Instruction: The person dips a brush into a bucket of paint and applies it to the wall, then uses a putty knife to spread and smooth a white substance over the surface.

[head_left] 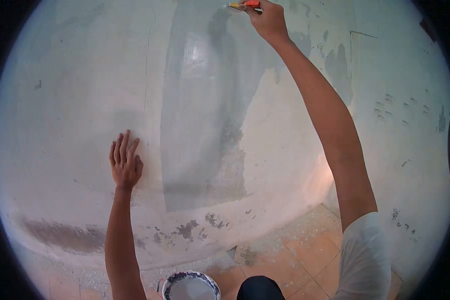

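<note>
My right hand (270,22) is raised to the top of the view, closed around a slim tool with an orange and yellow handle (252,4). The tool's pale tip points left against the wall (205,100), too small to make out its kind. Around it the wall carries a large grey, damp-looking patch with a shiny spot. Lower on the left, my left hand (126,157) rests against the paler wall surface, fingers stretched upward and holding nothing. A thin vertical crack (146,75) runs above and to the right of it.
A bucket with a paint-smeared rim (216,284) and pale grey contents stands on the floor below. Orange floor tiles (305,255) are strewn with flakes along the wall's foot. Peeled dark spots (187,229) mark the lower wall. Another wall meets it at right.
</note>
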The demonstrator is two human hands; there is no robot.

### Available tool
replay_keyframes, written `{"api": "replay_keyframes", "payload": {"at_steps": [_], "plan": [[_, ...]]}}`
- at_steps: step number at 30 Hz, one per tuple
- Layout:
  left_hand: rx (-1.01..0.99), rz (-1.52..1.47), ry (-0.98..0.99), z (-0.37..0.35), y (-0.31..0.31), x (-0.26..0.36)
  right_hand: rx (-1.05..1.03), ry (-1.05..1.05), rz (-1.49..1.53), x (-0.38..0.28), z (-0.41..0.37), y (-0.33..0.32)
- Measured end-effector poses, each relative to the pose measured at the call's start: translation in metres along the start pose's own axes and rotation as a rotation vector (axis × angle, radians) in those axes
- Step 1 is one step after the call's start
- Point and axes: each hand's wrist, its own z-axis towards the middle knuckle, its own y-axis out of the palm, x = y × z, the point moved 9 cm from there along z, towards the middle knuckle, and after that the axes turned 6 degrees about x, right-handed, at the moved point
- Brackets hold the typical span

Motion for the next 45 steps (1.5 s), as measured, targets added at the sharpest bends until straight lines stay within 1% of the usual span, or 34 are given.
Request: {"api": "replay_keyframes", "payload": {"at_steps": [1, 2, 4, 5, 7, 8, 10, 11, 12, 14, 15, 16, 18, 19, 20, 22, 23, 24, 26, 27, 29, 30, 32, 33, 35, 36, 38, 39, 41, 42, 44, 45], "plan": [[0.002, -0.005, -0.001, 0.000, -0.001, 0.001, 0.069, -0.041, -0.015, 0.007, 0.002, 0.000], [0.002, -0.010, -0.003, 0.001, -0.002, 0.001, 0.077, -0.045, -0.015, 0.016, 0.000, 0.004], [-0.014, 0.003, -0.002, 0.000, 0.000, -0.001, -0.095, 0.016, 0.016, 0.032, -0.005, 0.025], [-0.035, 0.012, -0.003, 0.000, 0.001, -0.001, -0.094, 0.016, 0.016, 0.026, -0.006, 0.022], [-0.038, 0.015, 0.000, 0.000, 0.000, -0.002, -0.295, 0.060, -0.067, 0.019, -0.011, 0.029], [-0.040, 0.018, 0.002, 0.000, 0.000, -0.001, -0.298, 0.052, -0.066, 0.018, 0.002, 0.024], [-0.033, 0.011, -0.001, 0.000, 0.000, -0.002, -0.209, 0.141, -0.096, 0.038, 0.027, 0.003], [-0.028, 0.000, -0.006, -0.001, 0.001, -0.001, -0.114, 0.077, -0.056, 0.034, 0.033, -0.006], [-0.030, -0.008, -0.008, 0.000, 0.001, -0.001, -0.120, 0.078, -0.062, 0.040, 0.025, -0.002], [-0.043, 0.016, -0.006, 0.000, 0.001, -0.001, -0.233, 0.064, -0.080, 0.045, -0.007, 0.025], [-0.042, 0.011, -0.008, -0.001, 0.002, 0.000, -0.276, -0.061, -0.094, 0.021, -0.030, 0.030], [-0.037, -0.005, -0.008, -0.001, 0.001, -0.001, -0.274, -0.061, -0.097, 0.013, -0.029, 0.022], [-0.023, -0.009, -0.017, -0.001, 0.000, -0.002, -0.488, 0.239, -0.046, 0.030, -0.022, 0.023], [-0.033, -0.008, -0.019, 0.000, 0.000, -0.002, -0.406, 0.242, -0.056, 0.029, -0.011, 0.011], [-0.047, -0.012, -0.020, -0.001, 0.001, -0.003, -0.402, 0.247, -0.054, 0.035, -0.014, 0.013], [-0.037, 0.002, -0.012, -0.002, 0.003, -0.004, -0.130, 0.128, 0.059, 0.033, -0.012, -0.003], [-0.029, 0.018, -0.001, -0.003, 0.003, -0.003, -0.262, 0.118, 0.046, 0.027, -0.032, 0.010], [-0.030, 0.015, 0.002, -0.003, 0.003, -0.002, -0.261, 0.120, 0.044, 0.013, -0.044, 0.006], [-0.040, 0.009, -0.018, -0.003, 0.003, -0.003, -0.553, 0.064, -0.027, -0.021, -0.076, 0.019], [-0.034, 0.012, -0.020, -0.002, 0.001, -0.003, -0.550, 0.058, -0.028, -0.029, -0.080, 0.012], [-0.046, -0.020, -0.026, -0.001, 0.000, -0.004, -0.789, 0.303, 0.158, -0.029, -0.097, 0.020], [-0.048, -0.014, -0.028, -0.001, -0.001, -0.004, -0.789, 0.300, 0.164, -0.019, -0.096, 0.028], [-0.033, -0.022, -0.019, 0.001, -0.002, -0.001, -0.645, 0.189, 0.107, 0.001, -0.073, 0.039], [-0.026, -0.016, -0.016, 0.002, -0.001, 0.000, -0.573, 0.246, 0.070, 0.009, -0.053, 0.037], [-0.022, -0.022, -0.011, 0.000, -0.002, -0.001, -0.373, 0.207, 0.039, 0.023, -0.009, 0.032], [-0.015, -0.015, 0.000, 0.000, -0.001, 0.000, -0.359, 0.207, 0.040, 0.035, 0.006, 0.039], [-0.012, -0.005, -0.002, 0.000, 0.000, 0.000, -0.073, 0.078, -0.082, 0.040, 0.035, 0.027], [-0.008, 0.002, 0.001, 0.000, -0.001, 0.001, -0.066, 0.075, -0.078, 0.041, 0.040, 0.030], [-0.045, 0.003, -0.006, -0.001, 0.001, 0.000, 0.134, 0.014, 0.007, 0.039, 0.048, 0.019], [-0.045, 0.008, -0.002, -0.001, 0.001, -0.001, 0.140, 0.017, 0.009, 0.041, 0.045, 0.020], [-0.038, -0.006, -0.003, -0.002, 0.002, -0.002, -0.057, 0.041, -0.123, 0.046, 0.036, 0.037], [-0.035, -0.005, -0.002, -0.002, 0.002, -0.002, -0.055, 0.039, -0.123, 0.047, 0.040, 0.030]]}}
